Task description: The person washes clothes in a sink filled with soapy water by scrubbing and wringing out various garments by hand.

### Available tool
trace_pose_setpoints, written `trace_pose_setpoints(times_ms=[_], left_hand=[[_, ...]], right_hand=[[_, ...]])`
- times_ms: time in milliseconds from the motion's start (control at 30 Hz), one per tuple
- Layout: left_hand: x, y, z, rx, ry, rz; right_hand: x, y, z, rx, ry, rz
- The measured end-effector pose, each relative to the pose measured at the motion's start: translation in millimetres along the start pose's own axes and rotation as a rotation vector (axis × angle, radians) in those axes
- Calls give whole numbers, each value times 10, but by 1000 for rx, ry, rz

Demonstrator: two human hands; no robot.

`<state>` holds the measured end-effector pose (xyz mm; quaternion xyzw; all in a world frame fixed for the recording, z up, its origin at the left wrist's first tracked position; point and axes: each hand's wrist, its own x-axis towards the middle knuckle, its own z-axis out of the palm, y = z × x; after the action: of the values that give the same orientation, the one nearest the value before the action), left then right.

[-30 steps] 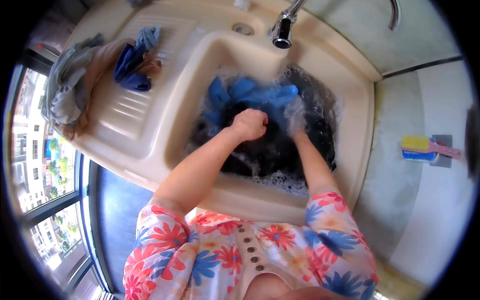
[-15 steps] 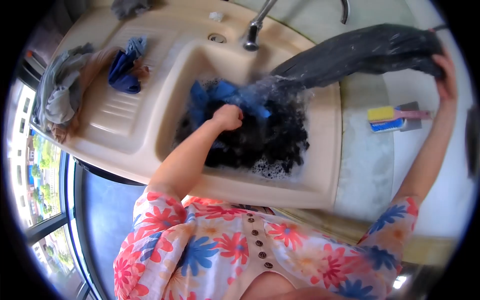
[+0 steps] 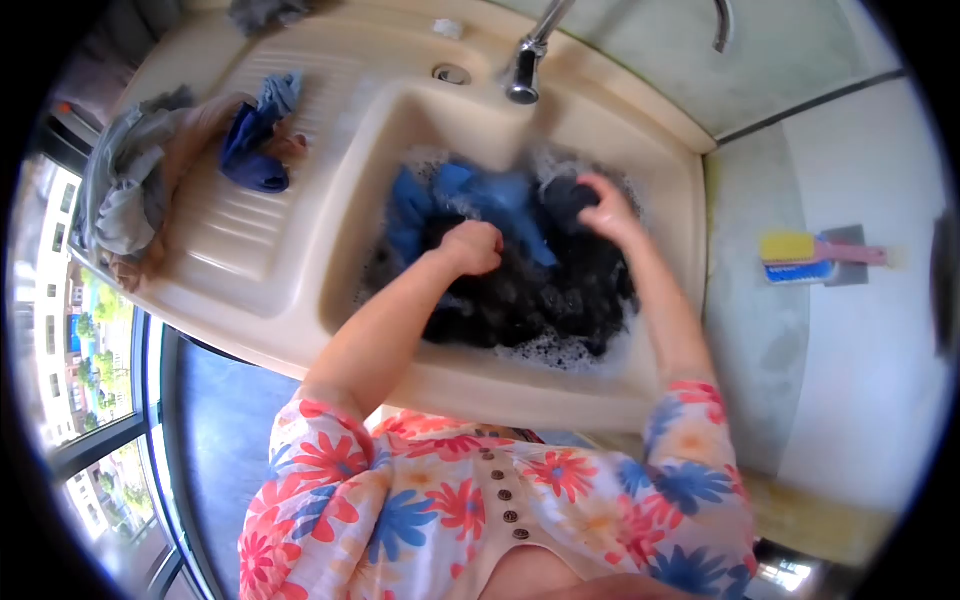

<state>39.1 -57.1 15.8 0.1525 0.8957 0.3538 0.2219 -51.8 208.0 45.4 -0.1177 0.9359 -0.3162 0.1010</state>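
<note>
Dark cloth (image 3: 480, 315) lies in sudsy water in the beige sink basin (image 3: 345, 215). Blue cloth (image 3: 500, 200) floats at the back and left of it. My left hand (image 3: 472, 248) is closed over the dark cloth near the basin's middle; its fingertips point down and are partly hidden. Toward the right back of the basin, my right hand (image 3: 608, 210) grips a bunched part of the same dark cloth, its thumb and fingers curled around the wet fabric.
A chrome faucet (image 3: 524, 80) overhangs the back of the basin. Grey and brown clothes (image 3: 135, 190) and a navy cloth (image 3: 250, 155) rest on the ribbed drainboard. Brushes (image 3: 800, 250) hang on the wall at right.
My right hand has come down from the far upper right into the basin, and the stretched dark cloth has dropped into the water with it. My left hand has stayed nearly in place.
</note>
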Motion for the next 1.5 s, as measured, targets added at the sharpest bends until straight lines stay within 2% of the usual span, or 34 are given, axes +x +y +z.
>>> trace_pose_setpoints(times_ms=[33,100,167,200,300,333,367,400,433,500,533,567,700,767,833,900,933,967,1000,1067,1100,1133,1200,1233,1267,1300,1333,1367,1400,1433,1467,1500], left_hand=[[4,2,-12,2,-32,-9],[15,-6,6,16,-22,-24],[12,21,-21,36,-25,-39],[2,34,-28,45,-24,-42],[-6,47,-46,30,4,-48],[1,51,-53,29,19,-30],[14,56,-56,26,33,-10],[3,67,-56,25,45,9],[-23,93,-67,17,95,32],[-56,162,-132,11,195,84],[-35,179,-154,13,200,75],[-55,243,-207,-4,288,99],[-130,561,-466,-80,574,274],[-103,762,-545,-123,684,385],[-23,952,-612,-166,796,489],[64,1043,-689,-337,731,472],[66,1061,-713,-531,672,485],[77,1065,-730,-723,606,491],[141,988,-769,-894,521,426],[-46,947,-953,-675,591,371],[175,652,-906,-602,696,366],[62,652,-988,-777,660,363],[-147,707,-1150,-1004,613,338],[-205,744,-1211,-1059,605,323],[-302,900,-1235,-1160,550,353],[-229,940,-1160,-1141,540,353],[-115,959,-1068,-1123,527,354],[-25,1009,-985,-1104,512,354],[-25,1097,-889,-1013,472,368],[-30,1124,-845,-954,434,363],[-24,1168,-828,-980,412,363],[-22,1222,-832,-1004,386,362]], right_hand=[[-13,194,408,-25,-48,110],[-77,432,995,-302,29,86],[-74,559,1218,-370,24,156],[-132,520,1226,-392,63,119],[-96,354,878,-259,-94,26],[-109,357,689,-113,-30,-85],[-192,-262,235,80,-128,223],[-185,-426,-88,187,-68,170],[-261,-891,-486,210,-49,310],[-365,-1493,-1159,164,-38,107],[-407,-1713,-1394,212,-22,-47],[-461,-1929,-1613,255,-5,-204],[-767,-2845,-2196,15,40,-497],[-1030,-3353,-2118,256,70,-271],[-1065,-3511,-2222,146,18,-364],[-1142,-3689,-2124,193,6,-517],[-1180,-3726,-2119,228,-26,-537],[-1202,-3728,-2116,264,-60,-555],[-1204,-3650,-2135,307,8,-548],[-1151,-3266,-2310,379,135,-536],[-1162,-2703,-2347,489,202,-433],[-1174,-2142,-2386,607,276,-336],[-1212,-1284,-1847,907,457,-31],[-1116,-773,-1500,1118,402,138],[-1126,-408,-1075,1198,215,205],[-1082,-100,-676,1151,59,429],[-1104,-109,-362,942,-16,461],[-1103,-201,-212,754,-34,416],[-1083,-350,-67,821,-22,106],[-1079,-658,-74,707,-26,-48],[-1033,-871,-70,412,46,-281],[-1042,-1194,-96,384,91,-352]])
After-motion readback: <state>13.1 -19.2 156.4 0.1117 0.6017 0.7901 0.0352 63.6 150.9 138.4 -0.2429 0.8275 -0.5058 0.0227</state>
